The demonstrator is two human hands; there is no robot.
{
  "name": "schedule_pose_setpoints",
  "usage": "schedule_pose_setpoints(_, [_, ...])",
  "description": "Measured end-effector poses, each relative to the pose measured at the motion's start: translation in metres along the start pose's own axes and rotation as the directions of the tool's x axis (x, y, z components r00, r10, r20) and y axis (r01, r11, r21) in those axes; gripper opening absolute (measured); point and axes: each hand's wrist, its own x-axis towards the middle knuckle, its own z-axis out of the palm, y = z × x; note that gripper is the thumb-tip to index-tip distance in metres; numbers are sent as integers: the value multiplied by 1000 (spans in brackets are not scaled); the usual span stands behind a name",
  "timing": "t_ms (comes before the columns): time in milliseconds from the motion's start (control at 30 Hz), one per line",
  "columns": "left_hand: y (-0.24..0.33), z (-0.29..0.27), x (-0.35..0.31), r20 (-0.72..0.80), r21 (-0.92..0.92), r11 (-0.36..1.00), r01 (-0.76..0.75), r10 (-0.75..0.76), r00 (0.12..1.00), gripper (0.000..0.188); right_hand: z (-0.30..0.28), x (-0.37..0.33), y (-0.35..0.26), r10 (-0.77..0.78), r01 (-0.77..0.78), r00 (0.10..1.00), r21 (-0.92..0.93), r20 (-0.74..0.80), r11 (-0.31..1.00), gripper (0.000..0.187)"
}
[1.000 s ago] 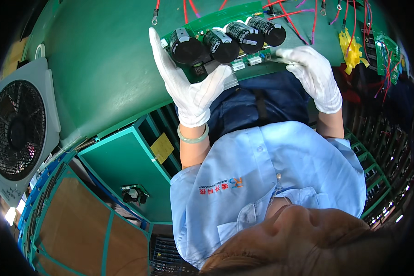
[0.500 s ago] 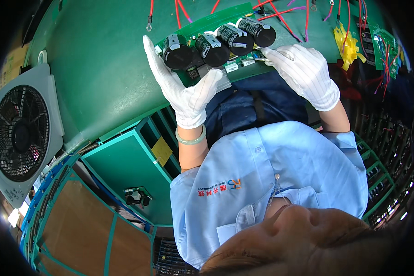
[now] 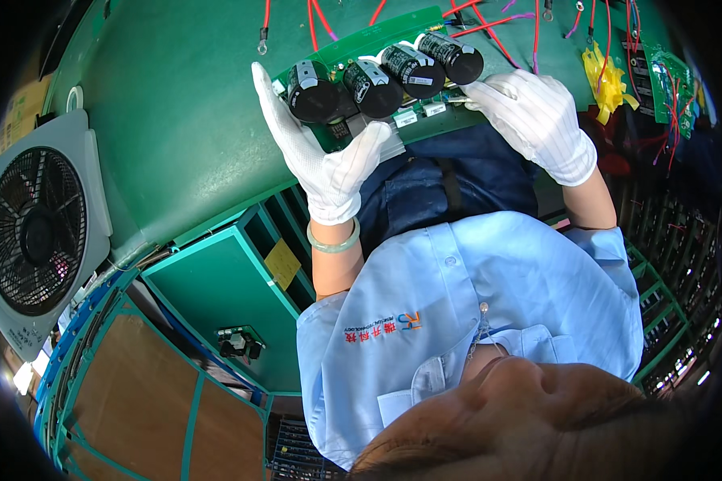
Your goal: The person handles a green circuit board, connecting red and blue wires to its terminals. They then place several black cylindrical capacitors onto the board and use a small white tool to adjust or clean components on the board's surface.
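Note:
A green circuit board [image 3: 377,38] with several big black cylindrical capacitors [image 3: 377,94] is at the green table's near edge, tilted a little. My left hand [image 3: 321,164], in a white glove, grips the board's left end, fingers along its side and thumb by a finned metal part [image 3: 393,146] on the near edge. At the board's right end, my gloved right hand [image 3: 533,120] has its thumb and fingertips pinched together beside the rightmost capacitor. A slim, light-coloured piece shows at those fingertips, too small to make out. Small white components [image 3: 407,119] line the near edge.
Red wires with ring terminals [image 3: 262,40] lie beyond the board. To the right are a yellow bundle [image 3: 610,80] and another green board [image 3: 672,88] with wires. A grey fan [image 3: 40,232] stands at the left. Below the tabletop is a green cabinet [image 3: 217,280].
My right hand has shifted slightly to the right and toward me, still pinched. The board has moved a touch to the right; my left hand keeps its grip.

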Motion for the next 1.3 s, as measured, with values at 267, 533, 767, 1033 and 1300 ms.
schedule_pose_setpoints(267, [-1, -1, 1, 5, 7, 1000, -11, 11, 1000, 130, -1, 4, 4, -45, 45, 999, 3, 6, 999, 37])
schedule_pose_setpoints(533, [1, 1, 0, -13, -27, 999, 28, -28, 1000, 131, -6, 10, 3, -68, 68, 998, -46, 11, 997, 33])
schedule_pose_setpoints(767, [-1, 1, 0, -19, 12, 1000, 5, -5, 1000, 131, -7, 9, -6, -60, 62, 998, -80, 34, 995, 31])
schedule_pose_setpoints(1033, [12, 6, 1, -27, -58, 994, 95, -97, 995, 128, -10, 14, -1, -69, 69, 996, 14, 52, 998, 33])
schedule_pose_setpoints(1300, [-3, 0, 5, -29, 87, 996, -20, 23, 999, 122, -12, 11, 7, -103, 69, 990, 303, 100, 951, 38])
